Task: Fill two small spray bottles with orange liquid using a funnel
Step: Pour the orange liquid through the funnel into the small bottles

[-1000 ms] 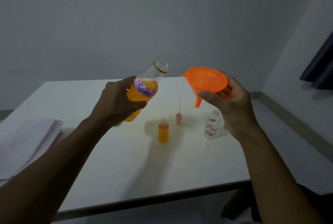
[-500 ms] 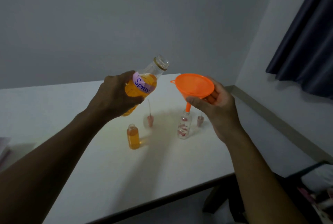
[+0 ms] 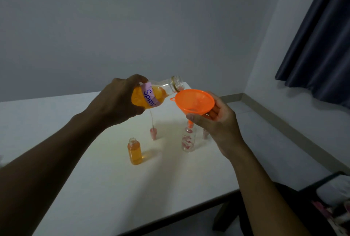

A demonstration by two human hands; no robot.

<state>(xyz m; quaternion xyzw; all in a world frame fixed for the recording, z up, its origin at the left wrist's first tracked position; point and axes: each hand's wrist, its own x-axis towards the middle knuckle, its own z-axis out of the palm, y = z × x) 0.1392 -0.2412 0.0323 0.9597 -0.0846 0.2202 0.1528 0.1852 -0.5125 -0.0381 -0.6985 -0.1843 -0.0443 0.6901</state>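
Note:
My left hand [image 3: 117, 101] grips a clear bottle [image 3: 161, 91] labelled "Spray", part full of orange liquid, tipped nearly flat with its open mouth over the funnel's rim. My right hand [image 3: 217, 120] holds the orange funnel [image 3: 194, 101]; its spout sits in the neck of an empty clear small bottle [image 3: 188, 140] with red markings, standing on the white table [image 3: 94, 188]. To the left stands a small open bottle [image 3: 134, 151] full of orange liquid. A pink spray cap with a dip tube [image 3: 153, 133] stands behind it; another pink cap [image 3: 205, 133] shows behind my right hand.
A grey wall runs behind the table. A dark curtain [image 3: 320, 46] hangs at the right. The table's front edge runs diagonally at lower right, with a dark chair or frame [image 3: 322, 197] beyond it.
The big bottle tipped from upright-slanted to nearly flat, its mouth now at the funnel. The funnel came down onto the empty small bottle. My view swung right.

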